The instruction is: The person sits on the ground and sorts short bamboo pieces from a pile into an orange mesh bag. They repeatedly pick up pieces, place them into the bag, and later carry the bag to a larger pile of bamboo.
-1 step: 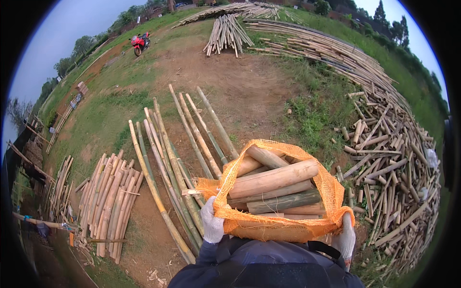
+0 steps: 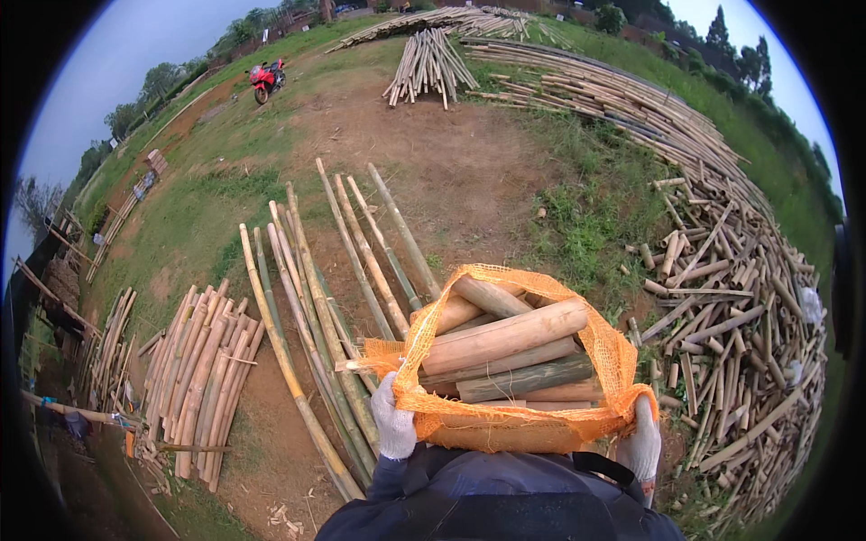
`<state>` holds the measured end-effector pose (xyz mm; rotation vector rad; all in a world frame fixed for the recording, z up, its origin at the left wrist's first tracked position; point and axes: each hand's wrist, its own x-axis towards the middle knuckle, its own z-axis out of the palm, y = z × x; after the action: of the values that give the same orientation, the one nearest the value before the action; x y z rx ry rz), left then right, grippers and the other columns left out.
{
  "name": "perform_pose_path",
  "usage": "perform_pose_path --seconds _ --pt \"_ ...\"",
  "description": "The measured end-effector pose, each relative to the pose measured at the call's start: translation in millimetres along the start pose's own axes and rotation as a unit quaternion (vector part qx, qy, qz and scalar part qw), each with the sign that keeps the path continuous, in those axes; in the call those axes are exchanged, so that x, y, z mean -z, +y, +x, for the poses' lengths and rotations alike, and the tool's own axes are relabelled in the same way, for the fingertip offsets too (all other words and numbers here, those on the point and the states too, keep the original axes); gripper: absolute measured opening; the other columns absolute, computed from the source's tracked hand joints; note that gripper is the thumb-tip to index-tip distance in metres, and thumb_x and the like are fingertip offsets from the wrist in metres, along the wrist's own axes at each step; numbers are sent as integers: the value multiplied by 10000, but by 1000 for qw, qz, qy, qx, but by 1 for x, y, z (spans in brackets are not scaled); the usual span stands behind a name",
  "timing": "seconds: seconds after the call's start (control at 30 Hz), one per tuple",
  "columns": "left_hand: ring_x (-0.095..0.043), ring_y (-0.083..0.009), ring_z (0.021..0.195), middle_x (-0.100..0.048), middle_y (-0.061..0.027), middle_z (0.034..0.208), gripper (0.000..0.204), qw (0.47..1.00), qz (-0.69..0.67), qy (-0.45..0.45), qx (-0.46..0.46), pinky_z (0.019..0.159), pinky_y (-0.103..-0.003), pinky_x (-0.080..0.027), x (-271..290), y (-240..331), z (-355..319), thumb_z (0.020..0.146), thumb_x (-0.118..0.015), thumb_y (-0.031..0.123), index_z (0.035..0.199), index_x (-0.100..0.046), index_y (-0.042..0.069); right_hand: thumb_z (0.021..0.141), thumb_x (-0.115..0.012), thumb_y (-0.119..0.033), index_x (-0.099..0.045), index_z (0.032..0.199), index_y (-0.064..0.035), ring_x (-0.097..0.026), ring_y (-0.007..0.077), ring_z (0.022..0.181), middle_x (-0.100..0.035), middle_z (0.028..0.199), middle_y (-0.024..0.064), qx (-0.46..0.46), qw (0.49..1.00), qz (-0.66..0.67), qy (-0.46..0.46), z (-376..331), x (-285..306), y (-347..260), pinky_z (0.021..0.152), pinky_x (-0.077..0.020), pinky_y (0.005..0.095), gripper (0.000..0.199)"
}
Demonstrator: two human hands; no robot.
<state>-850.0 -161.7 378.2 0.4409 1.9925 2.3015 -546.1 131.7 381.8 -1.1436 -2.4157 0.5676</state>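
In front of my body, an orange mesh sack (image 2: 496,421) hangs wide open, its mouth facing up. Cut bamboo pieces (image 2: 507,336) fill it, some pale and one greenish-grey. My left hand (image 2: 393,420), in a white knit glove, is closed on the sack's rim at the near left corner. At the near right corner, my right hand (image 2: 640,444), gloved the same way, grips the rim too; its fingertips are partly hidden by the mesh. How the bottom of the sack rests is out of sight.
Long bamboo poles (image 2: 311,334) lie on the ground just beyond and left of the sack. Shorter stacked poles (image 2: 203,379) are farther left. A large heap of cut bamboo (image 2: 740,334) spreads along the right. More poles (image 2: 428,68) and a red motorcycle (image 2: 265,81) stand far off.
The sack and both hands have shifted slightly to the left. Both hands keep their hold on the rim, and the bamboo inside lies as before.
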Motion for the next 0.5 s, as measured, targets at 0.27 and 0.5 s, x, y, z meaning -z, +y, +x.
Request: perform_pose_path --seconds 0.27,0.5 --pt "-576 -119 788 -606 -30 866 149 992 90 92 -18 728 -309 -493 -196 44 -10 956 -603 146 988 -635 3 902 -675 28 -533 1565 -63 -745 490 1021 -747 1192 277 129 986 51 -91 197 42 155 808 -621 518 684" --pt "-558 -113 791 -577 -19 857 103 989 83 124 -6 734 -306 -491 -301 51 -13 948 -628 88 1000 -617 -1 929 -672 21 -544 1547 -68 -738 510 1016 -733 1199 302 92 987 104 -76 247 68 213 803 -618 527 638"
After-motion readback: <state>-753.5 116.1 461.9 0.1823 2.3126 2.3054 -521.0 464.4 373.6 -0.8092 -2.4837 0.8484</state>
